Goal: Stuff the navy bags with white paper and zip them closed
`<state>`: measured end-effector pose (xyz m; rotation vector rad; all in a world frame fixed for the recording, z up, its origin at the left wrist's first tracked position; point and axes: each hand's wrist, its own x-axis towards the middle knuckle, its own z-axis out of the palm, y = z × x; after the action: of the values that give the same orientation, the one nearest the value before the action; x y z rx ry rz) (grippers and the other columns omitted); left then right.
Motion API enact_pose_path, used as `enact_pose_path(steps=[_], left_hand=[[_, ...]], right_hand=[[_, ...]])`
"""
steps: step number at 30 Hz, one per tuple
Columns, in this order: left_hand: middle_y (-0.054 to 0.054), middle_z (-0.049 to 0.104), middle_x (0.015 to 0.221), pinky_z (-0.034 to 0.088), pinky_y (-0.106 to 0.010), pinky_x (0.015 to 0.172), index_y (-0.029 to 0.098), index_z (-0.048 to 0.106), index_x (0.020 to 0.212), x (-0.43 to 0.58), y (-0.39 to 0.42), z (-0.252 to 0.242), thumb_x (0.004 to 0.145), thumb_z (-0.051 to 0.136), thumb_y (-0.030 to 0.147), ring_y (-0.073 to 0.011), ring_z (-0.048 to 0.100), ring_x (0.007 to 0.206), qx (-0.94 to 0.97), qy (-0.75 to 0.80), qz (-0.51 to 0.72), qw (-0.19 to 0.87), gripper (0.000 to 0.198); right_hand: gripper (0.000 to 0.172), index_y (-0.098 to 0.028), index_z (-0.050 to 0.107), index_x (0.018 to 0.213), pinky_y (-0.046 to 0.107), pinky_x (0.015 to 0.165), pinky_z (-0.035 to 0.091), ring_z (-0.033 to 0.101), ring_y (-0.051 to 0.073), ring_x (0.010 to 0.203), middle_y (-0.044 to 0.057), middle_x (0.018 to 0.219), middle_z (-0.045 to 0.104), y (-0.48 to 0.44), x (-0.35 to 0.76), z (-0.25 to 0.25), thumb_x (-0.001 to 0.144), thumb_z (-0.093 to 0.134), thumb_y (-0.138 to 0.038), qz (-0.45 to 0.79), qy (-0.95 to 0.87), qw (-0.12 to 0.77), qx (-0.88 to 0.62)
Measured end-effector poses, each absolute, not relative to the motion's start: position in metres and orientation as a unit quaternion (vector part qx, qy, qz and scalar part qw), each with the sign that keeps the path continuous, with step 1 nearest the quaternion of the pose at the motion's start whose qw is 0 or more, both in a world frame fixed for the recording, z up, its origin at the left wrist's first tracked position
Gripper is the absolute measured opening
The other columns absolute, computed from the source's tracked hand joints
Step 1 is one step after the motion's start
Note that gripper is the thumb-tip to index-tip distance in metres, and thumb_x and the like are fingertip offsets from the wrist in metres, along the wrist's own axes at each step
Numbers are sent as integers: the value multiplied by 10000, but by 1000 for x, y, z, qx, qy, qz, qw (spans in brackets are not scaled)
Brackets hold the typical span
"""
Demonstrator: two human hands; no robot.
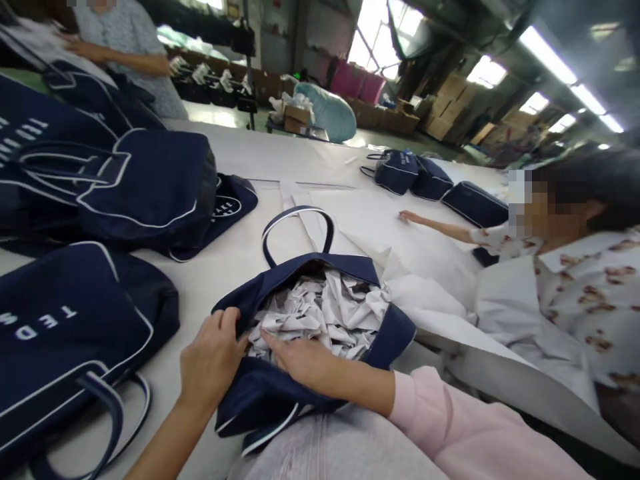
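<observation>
A navy bag [390, 340] with white piping lies unfastened in front of me, its mouth spread wide and one handle [299, 212] standing up behind it. Crumpled white paper [320, 310] fills the inside. My left hand [213, 353] grips the left end of the bag's opening, fingers curled over the fabric. Reaching in across the near edge, my right hand [303, 360] touches the paper, its index finger stretched out; the other fingers are mostly hidden.
More navy bags [150, 180] are heaped on the left of the white table [240, 150]; another bag [65, 333] lies nearer. Several bags [397, 170] line the far right. At right a co-worker [590, 287] extends an arm beside large white paper sheets [435, 293]. Another person [130, 53] stands far left.
</observation>
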<state>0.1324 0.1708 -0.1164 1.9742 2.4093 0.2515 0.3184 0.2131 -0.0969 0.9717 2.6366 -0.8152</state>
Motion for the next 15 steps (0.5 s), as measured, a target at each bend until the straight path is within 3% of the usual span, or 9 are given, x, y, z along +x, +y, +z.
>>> enact_pose_path(steps=[3,6,8,11,13,15], left_hand=[[-116,571,1082,411,-315,600,162,464,1197,127,183,-122,917,490,290,-277,576,1021,645,758,79,-56,309],[-133,565,1094,416,-330,611,135,442,1246,123,204,-128,900,450,240,-287,571,1029,644,760,59,-67,362],[-127,592,1038,415,-338,617,128,465,1216,119,211,-128,938,395,259,-290,592,990,652,752,52,-83,315],[-117,641,976,455,-342,668,143,509,1121,112,199,-127,978,338,277,-279,638,919,660,735,109,-112,260],[-117,662,1042,496,-347,759,170,515,1117,105,175,-129,961,366,233,-267,655,956,678,700,191,-118,224],[-95,670,1095,517,-365,846,218,531,1141,99,145,-136,919,423,195,-257,662,992,716,646,248,-94,248]], right_hand=[[666,-186,142,1564,363,759,535,701,270,890,149,1025,714,228,306,-95,965,387,-343,-321,885,105,321],[722,-97,97,1559,361,878,506,640,289,1112,231,1205,645,247,289,-92,968,414,-364,-350,877,129,304],[697,-101,113,1556,352,929,483,604,284,1177,243,1283,599,253,286,-87,981,408,-362,-348,880,122,299],[615,-155,227,1535,341,886,498,648,273,1090,207,1254,630,246,297,-79,982,400,-361,-343,888,73,298],[568,-157,353,1480,306,763,516,681,263,968,188,1185,668,235,309,-77,951,431,-347,-351,881,46,313],[490,-98,522,1350,267,637,491,685,251,858,185,1090,701,227,318,-75,915,462,-316,-365,871,75,321]])
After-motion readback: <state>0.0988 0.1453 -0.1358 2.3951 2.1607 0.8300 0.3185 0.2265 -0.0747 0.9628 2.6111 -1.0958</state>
